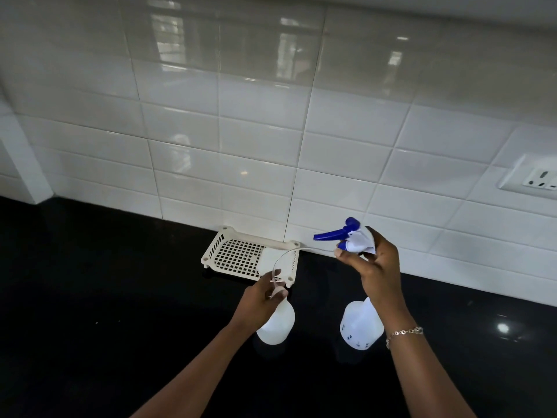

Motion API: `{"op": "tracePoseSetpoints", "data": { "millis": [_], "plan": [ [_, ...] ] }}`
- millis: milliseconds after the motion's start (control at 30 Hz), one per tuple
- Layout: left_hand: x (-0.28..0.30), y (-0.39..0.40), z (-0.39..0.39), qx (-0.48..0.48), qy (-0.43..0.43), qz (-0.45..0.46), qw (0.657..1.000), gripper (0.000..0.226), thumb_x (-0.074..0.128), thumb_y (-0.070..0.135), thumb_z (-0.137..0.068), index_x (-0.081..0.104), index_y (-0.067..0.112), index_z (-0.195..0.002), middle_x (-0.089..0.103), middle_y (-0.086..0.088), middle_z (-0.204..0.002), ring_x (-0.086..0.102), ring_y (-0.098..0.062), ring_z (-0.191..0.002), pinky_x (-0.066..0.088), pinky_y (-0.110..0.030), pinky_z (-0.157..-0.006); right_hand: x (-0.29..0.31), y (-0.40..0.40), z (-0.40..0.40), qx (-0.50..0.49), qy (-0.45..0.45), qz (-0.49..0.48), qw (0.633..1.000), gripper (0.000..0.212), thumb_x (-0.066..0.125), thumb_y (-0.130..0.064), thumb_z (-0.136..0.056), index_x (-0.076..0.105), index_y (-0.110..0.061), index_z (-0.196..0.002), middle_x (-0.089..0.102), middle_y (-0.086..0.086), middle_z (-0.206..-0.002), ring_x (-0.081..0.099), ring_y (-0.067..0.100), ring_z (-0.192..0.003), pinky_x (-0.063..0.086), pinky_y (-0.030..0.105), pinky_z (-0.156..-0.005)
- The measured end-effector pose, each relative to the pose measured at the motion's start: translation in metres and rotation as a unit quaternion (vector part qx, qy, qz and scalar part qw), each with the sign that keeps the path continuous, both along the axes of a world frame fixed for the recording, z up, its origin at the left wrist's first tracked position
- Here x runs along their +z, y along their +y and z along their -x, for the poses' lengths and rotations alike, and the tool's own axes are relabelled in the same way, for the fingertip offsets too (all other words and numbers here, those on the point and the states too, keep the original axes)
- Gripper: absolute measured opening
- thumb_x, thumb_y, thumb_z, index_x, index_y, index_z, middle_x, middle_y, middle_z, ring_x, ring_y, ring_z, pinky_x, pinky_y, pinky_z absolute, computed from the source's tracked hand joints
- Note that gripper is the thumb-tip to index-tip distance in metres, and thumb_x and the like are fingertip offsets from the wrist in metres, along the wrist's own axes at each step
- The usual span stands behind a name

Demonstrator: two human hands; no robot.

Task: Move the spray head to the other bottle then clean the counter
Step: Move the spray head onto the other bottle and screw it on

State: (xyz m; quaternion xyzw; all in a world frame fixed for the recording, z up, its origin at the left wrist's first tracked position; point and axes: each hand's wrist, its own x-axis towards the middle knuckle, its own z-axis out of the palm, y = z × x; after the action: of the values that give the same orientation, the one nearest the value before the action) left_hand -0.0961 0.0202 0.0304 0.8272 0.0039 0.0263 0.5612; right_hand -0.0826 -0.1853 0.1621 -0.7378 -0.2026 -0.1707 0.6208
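The right hand (372,260) holds the blue-and-white spray head (349,236) in the air, above the counter (120,297) and close to the tiled wall (256,146); its fingers are closed around the white collar, and the blue trigger points to the left. From the head a thin clear dip tube (284,254) curves down to the left hand (265,297), whose fingertips pinch the tube's end at the neck of the plain bottle (278,324). The second bottle (360,324), with small blue marks, stands open just beside it to the right, under the right wrist. Both bottles stand near the middle of the black counter; a cream perforated tray (235,251) lies behind them at the back edge.

The head seems light and stiff, so a grip on the collar, as now, is good; the trigger is a poor place to hold. The tube is thin and springy and probably wet, so it can slip or flick away from the narrow neck. The bottles look like light, thin plastic; they may tip, so one hand should steady the neck while the collar is screwed on.
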Motion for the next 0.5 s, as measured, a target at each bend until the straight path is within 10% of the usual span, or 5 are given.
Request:
{"op": "tracePoseSetpoints", "data": {
  "millis": [233, 500],
  "plan": [
    [-0.001, -0.001, -0.002, -0.04, -0.026, -0.075, 0.996, 0.111, 0.075, 0.02, -0.08, -0.009, 0.038, -0.151, 0.068, -0.008, -0.119, 0.062, -0.02, -0.114, 0.045, -0.031, -0.102, 0.01, 0.025, -0.006, 0.007, -0.017, 0.031, 0.999, 0.027, 0.062, -0.001, -0.051, 0.053, -0.026, -0.05, 0.051, -0.011, -0.046, 0.047, 0.006, -0.047, 0.04, 0.022, -0.046],
    [-0.021, -0.001, -0.006, -0.018, -0.076, -0.082, 0.994, 0.045, 0.069, 0.019, -0.086, 0.059, 0.027, -0.13, 0.065, 0.01, -0.125, 0.057, -0.007, -0.121, 0.033, 0.005, -0.09, 0.014, 0.037, -0.02, 0.02, -0.014, 0.104, 0.994, 0.021, 0.064, -0.009, -0.049, 0.048, -0.022, -0.049, 0.047, -0.009, -0.046, 0.04, 0.006, -0.046, 0.033, 0.018, -0.043]
  ]
}}
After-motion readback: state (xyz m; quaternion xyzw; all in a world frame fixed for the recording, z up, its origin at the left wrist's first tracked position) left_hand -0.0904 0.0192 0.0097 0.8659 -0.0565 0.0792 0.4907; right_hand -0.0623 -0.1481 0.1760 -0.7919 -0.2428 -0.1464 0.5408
